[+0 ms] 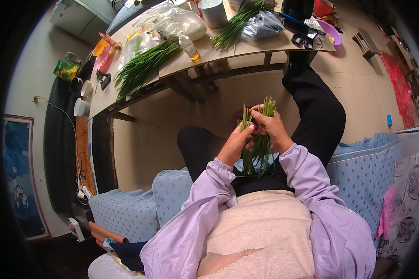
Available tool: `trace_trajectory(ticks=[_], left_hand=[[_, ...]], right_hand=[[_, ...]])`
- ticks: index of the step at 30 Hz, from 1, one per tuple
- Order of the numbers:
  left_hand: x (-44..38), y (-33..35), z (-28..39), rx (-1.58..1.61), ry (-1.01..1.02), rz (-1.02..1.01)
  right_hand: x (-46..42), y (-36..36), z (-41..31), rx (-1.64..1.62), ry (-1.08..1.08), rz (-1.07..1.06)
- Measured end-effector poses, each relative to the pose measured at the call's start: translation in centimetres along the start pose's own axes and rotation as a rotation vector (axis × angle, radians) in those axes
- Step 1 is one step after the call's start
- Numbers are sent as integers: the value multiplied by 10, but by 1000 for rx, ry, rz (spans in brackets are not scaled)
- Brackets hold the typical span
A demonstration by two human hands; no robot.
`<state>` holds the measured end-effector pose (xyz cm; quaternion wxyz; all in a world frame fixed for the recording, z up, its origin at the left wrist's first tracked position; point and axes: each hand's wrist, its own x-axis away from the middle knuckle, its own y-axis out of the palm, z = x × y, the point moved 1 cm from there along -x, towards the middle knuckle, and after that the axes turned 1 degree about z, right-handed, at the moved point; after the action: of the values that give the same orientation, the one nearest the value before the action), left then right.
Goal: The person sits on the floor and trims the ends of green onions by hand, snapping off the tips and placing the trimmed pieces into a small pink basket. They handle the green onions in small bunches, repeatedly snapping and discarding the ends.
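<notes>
My left hand [235, 143] grips a few green chive stalks [244, 117] between thumb and fingers. Beside it, my right hand [273, 129] is closed around a thicker bunch of chives [269, 106], cut ends up and leaves hanging over my lap. The two hands nearly touch; fingers partly hide the stalks where they meet. Ahead on the table [209, 66] lie a large bundle of chives [148, 66] on the left and another bundle [235, 28] farther right.
A small bottle of yellow liquid [188, 47] stands near the table's front edge, by clear plastic bags [181, 22] and a metal can [213, 14]. Black-handled scissors [303, 41] lie at the right end. White cups [81, 107] sit at the left edge. Blue patterned cushions [125, 212] flank me.
</notes>
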<state>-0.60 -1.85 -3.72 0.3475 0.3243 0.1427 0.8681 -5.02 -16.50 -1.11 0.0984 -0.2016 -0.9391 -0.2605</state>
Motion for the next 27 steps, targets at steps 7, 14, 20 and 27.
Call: trace_trajectory(ticks=[7, 14, 20, 27], left_hand=[[-1, -8, 3, 140, 29, -12], [-2, -11, 3, 145, 15, -7], [1, -14, 7, 106, 69, 114], [0, -21, 16, -84, 195, 212]], right_hand=[[-9, -15, 15, -102, -13, 55], [-2, -8, 5, 25, 41, 19], [-2, -10, 6, -26, 47, 9], [-2, -7, 6, 23, 24, 80]])
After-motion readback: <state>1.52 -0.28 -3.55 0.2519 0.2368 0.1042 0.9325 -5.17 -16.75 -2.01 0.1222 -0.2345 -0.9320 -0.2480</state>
